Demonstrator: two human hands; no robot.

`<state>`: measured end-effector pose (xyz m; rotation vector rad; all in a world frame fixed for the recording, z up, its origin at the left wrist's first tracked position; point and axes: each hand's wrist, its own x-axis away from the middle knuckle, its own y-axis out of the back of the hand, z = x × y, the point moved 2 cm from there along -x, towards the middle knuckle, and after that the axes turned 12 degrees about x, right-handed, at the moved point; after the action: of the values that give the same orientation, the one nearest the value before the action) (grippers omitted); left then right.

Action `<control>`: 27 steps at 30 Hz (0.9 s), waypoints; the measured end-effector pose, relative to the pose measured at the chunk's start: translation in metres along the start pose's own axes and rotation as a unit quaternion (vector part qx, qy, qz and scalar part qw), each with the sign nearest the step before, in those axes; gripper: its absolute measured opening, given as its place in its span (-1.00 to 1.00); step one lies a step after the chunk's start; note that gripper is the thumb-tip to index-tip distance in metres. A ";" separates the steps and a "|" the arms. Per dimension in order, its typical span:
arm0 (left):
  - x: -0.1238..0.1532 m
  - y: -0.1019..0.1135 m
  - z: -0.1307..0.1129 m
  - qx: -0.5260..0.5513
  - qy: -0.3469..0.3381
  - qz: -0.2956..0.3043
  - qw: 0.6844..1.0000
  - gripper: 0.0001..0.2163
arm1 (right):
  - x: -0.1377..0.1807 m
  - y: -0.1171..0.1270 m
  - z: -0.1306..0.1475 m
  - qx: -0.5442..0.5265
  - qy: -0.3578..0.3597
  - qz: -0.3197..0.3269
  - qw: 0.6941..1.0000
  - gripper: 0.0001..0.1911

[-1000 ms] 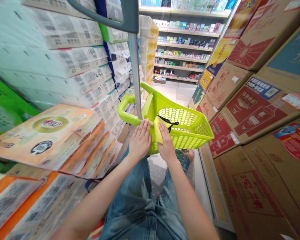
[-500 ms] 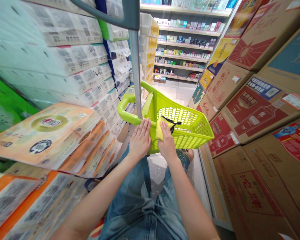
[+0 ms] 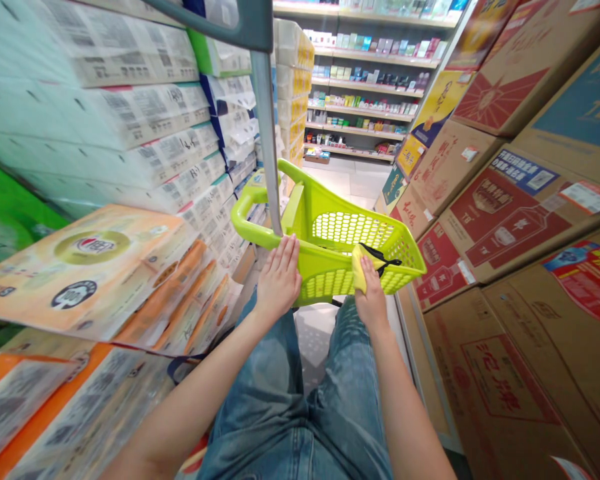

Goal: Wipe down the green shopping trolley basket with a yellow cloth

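Fingers of my right hand (image 3: 371, 300) are clamped on a yellow cloth (image 3: 360, 272) at the near rim of the green basket (image 3: 325, 263); those of my left hand (image 3: 279, 279) lie flat, nearly together, on that rim. I judge the cloth soft and light, best gripped bunched; the basket seems stiff, slippery plastic, steadiest by its rim.
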<state>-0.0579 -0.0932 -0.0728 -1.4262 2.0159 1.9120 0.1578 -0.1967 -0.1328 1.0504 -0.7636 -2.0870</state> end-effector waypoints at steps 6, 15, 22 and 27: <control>0.000 0.001 0.001 -0.006 0.001 0.004 1.000 -0.31 | -0.017 -0.014 0.052 0.000 0.007 -0.003 1.000 -0.22; 0.001 0.002 0.003 -0.010 -0.005 0.019 1.000 -0.34 | -0.023 -0.026 0.117 -0.054 0.130 0.035 0.989 -0.17; 0.000 0.000 0.001 -0.003 -0.002 0.001 1.000 -0.31 | -0.005 -0.007 0.018 0.011 0.015 0.004 1.000 -0.17; 0.001 -0.001 0.001 -0.003 -0.005 -0.004 1.000 -0.32 | -0.007 -0.007 0.012 0.038 -0.064 -0.023 0.997 -0.23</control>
<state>-0.0583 -0.0925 -0.0742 -1.4219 1.9992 1.9195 0.1487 -0.1843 -0.1290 0.9900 -0.8974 -2.1966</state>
